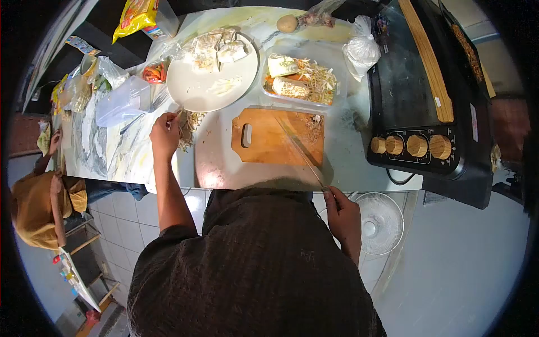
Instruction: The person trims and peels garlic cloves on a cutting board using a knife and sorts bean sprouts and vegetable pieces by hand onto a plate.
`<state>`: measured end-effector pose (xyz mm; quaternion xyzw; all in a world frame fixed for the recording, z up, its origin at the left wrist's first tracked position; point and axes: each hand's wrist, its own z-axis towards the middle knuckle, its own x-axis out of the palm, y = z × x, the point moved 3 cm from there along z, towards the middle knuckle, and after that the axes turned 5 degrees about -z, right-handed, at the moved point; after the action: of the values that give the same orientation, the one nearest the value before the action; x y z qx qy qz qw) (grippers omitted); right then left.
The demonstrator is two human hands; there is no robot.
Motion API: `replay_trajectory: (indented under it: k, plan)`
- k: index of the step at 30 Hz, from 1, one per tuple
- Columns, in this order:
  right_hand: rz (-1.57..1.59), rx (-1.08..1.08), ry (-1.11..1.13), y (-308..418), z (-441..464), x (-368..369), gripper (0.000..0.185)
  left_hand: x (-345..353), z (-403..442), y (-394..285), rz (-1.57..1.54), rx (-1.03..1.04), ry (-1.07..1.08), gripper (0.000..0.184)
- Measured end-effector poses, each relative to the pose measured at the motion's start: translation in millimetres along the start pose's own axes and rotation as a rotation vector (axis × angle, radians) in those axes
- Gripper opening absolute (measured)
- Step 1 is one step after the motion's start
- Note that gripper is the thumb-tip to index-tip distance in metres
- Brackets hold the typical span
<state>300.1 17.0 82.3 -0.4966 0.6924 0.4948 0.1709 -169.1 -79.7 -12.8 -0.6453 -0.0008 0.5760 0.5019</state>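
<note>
Clearly curled around a knife (306,159) slanting over the cutting board (259,153), the right hand (343,219) is off the board's near right corner, while left of the board the left hand (164,136), fingers bent, grip unclear, is beside shredded scraps (195,123).

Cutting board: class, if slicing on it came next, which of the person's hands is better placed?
Probably the right hand: it holds the knife, whose blade reaches over the cutting board. The left hand is off the board, near the plate.
</note>
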Motion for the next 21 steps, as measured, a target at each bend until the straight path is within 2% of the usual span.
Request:
replay_trajectory:
  k: [2,6,9,11,13,19,21]
  plan:
    - [0.001,0.032,0.023,0.9,-1.2,-0.6,0.037,-9.1,0.5,-4.6,-0.186,-0.178,0.103,0.019]
    - [0.035,0.004,0.005,-3.3,-0.4,4.9,0.036,-15.8,-1.7,-4.6,-0.358,-0.193,0.095,0.022]
    - [0.051,-0.001,-0.001,-8.1,-0.3,8.7,0.036,-14.7,-2.1,-5.4,-0.650,-0.325,0.117,0.023]
    - [0.061,0.019,0.009,-8.0,-0.7,8.4,0.036,-15.9,-4.1,-12.4,-0.686,-0.334,0.154,0.022]
    - [0.047,0.016,0.002,-5.2,-1.3,5.8,0.037,-13.0,-5.6,-13.2,-0.870,-0.390,0.202,0.024]
    - [0.013,0.028,0.007,-5.6,-1.8,5.3,0.039,-10.1,-4.2,-5.4,-0.758,-0.443,0.213,0.028]
    - [0.004,0.047,0.023,-2.8,-1.5,4.0,0.040,-10.3,-7.5,-3.9,-0.704,-0.402,0.189,0.028]
